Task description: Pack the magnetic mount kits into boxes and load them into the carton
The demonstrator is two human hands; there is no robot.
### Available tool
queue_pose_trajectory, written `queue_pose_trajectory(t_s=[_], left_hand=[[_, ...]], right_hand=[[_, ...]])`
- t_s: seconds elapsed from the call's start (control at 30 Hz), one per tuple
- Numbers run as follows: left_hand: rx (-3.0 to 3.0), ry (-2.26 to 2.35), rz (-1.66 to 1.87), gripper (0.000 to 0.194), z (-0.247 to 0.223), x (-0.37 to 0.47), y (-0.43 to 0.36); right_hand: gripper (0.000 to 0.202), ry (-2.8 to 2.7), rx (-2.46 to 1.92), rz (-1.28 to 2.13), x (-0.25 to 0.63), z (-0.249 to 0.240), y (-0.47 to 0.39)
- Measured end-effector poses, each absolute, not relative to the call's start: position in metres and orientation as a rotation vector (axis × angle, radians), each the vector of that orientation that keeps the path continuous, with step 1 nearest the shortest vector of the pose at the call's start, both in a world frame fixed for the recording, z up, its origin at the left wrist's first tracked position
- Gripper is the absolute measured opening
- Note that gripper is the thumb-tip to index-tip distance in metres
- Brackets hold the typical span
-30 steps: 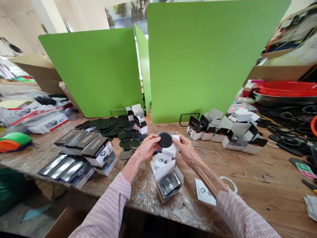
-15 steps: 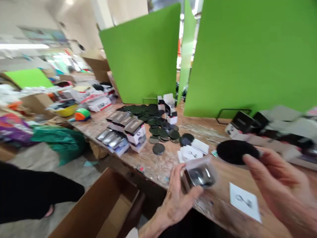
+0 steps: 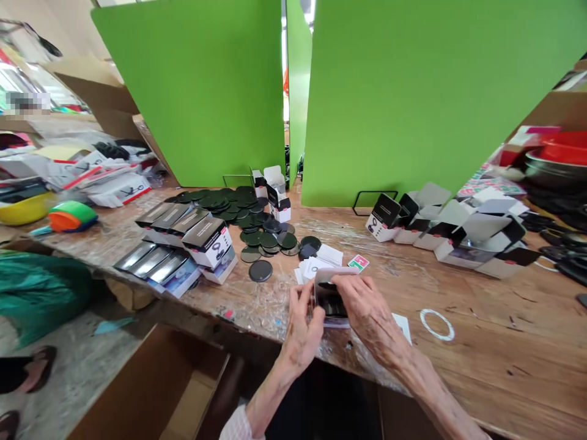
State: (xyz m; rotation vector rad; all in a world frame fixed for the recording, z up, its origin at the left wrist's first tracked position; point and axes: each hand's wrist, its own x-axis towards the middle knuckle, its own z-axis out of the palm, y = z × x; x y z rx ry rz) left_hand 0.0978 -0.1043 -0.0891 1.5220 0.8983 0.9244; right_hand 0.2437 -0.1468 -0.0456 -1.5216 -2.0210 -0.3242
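Head view over the table (image 3: 490,330) has swung back to the right in the last half second, and the row of open boxes (image 3: 446,247) there looks sharper. More telling is the right hand (image 3: 369,308): it held a black disc out in the air, well away from the box, and has now come in over the mouth of the open box (image 3: 337,322). The left hand (image 3: 300,330) has stayed at that box's left side. Both hands now meet at one thing, so I judge the work has passed from carrying to handling inside the box.

The left fingers and thumb are closed on the box's left wall and near edge. The right fingers bend down into the opening; their tips are hidden, so I cannot tell whether they pinch anything or whether the carried disc is among them.

The open box stands at the near edge of the table, between the hands, its pale flap (image 3: 342,271) raised on the far side. Inside it is dark and somewhat glossy. A white card (image 3: 403,328) shows partly behind the right forearm.
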Motion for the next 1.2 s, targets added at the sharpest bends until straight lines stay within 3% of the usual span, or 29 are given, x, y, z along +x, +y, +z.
queue_pose_trajectory(t_s=[0.23, 0.37, 0.53, 0.67, 0.73, 0.97, 1.2], left_hand=[[1.514, 0.885, 0.919, 0.049, -0.092, 0.098, -0.099], [1.522, 0.863, 0.887, 0.049, -0.094, 0.096, -0.098], [1.628, 0.840, 1.076, 0.048, -0.100, 0.093, -0.106], [1.860, 0.796, 1.171, 0.032, -0.100, 0.092, -0.107], [1.880, 0.790, 1.148, 0.027, -0.097, 0.093, -0.103], [1.816, 0.536, 0.786, 0.032, -0.077, 0.082, -0.070], [2.079, 0.471, 0.755, 0.042, -0.071, 0.069, -0.061]], right_hand=[[0.038, -1.916, -1.666, -0.509, 0.234, -0.057, -0.152], [0.029, -1.958, -1.652, -0.477, 0.232, -0.059, -0.158], [0.037, -1.494, -1.556, -0.121, 0.243, -0.067, -0.173], [0.034, -1.085, -1.431, 0.606, 0.246, -0.085, -0.170], [0.038, -1.044, -1.318, 0.777, 0.245, -0.093, -0.165], [0.027, -1.505, -1.429, 0.284, 0.260, -0.095, -0.176], [0.048, -1.789, -1.488, 0.058, 0.260, -0.091, -0.185]])
